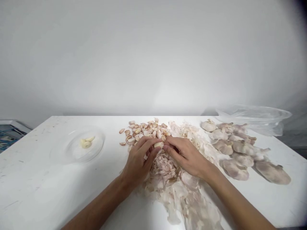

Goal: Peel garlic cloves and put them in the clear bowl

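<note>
Between my two hands is a pale garlic clove [158,145], partly covered by fingers. My left hand [142,156] grips it with thumb and fingertips from the left. From the right, my right hand [182,153] pinches at the clove's end, thumb against forefinger; whether a bit of skin is between them is too small to tell. Just beyond the hands lies a pile of unpeeled garlic cloves [146,130]. Under and in front of the hands, papery garlic skins [165,171] are heaped. A clear glass plate [102,150] on the left bears several peeled cloves [86,142].
Several whole garlic bulbs [243,147] sit on the right of the white table [31,179]. A clear plastic bag [259,116] rests at the back right corner. The wall [153,57] rises behind the table. A blue-filled, white-edged container [11,132] stands beyond the left edge.
</note>
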`<state>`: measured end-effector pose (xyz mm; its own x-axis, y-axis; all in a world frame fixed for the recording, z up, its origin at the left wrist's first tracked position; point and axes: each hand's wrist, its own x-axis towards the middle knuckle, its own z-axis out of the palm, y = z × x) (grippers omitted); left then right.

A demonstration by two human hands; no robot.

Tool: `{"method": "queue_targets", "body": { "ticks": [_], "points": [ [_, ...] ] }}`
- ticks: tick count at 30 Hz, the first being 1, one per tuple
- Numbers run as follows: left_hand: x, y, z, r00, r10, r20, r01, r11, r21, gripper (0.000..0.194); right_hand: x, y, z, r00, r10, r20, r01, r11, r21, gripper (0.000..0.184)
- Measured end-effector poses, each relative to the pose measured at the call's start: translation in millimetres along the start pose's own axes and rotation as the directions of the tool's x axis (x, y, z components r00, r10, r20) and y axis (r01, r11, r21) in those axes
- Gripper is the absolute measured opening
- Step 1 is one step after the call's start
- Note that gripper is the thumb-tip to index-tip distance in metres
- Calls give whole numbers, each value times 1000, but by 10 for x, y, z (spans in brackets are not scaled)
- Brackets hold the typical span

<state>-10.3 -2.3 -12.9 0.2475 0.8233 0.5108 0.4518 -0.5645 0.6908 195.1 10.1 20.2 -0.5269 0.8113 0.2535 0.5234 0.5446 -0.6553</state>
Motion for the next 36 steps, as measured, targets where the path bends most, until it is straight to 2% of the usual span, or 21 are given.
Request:
{"method": "queue_targets", "body": {
  "ticks": [5,7,11,13,24,29,32,36],
  "points": [
    [0,34,-16,997,-50,56,53,996,-68,28,8,5,55,988,-106,-108,111,993,43,29],
    [3,45,-16,991,-98,90,109,986,-127,29,19,4,76,978,-139,-153,148,988,49,30],
    [4,54,-7,964,-226,143,259,918,-301,31,36,-2,120,968,-167,-187,174,984,24,30],
    [2,55,-6,953,-259,154,298,885,-357,33,34,-4,150,966,-164,-201,167,986,0,29],
    [-6,109,11,959,-272,82,284,905,-316,30,19,-5,280,923,-227,-311,175,967,-185,26],
    [-4,121,11,951,-295,91,308,900,-308,30,22,-17,292,932,-180,-314,134,978,-161,26],
    [14,124,-9,940,-314,133,341,875,-342,33,14,-36,306,950,-53,-307,57,998,2,28],
    [48,113,-28,914,-343,216,405,790,-461,37,7,-37,319,957,103,-273,-31,966,256,32]
  ]
}}
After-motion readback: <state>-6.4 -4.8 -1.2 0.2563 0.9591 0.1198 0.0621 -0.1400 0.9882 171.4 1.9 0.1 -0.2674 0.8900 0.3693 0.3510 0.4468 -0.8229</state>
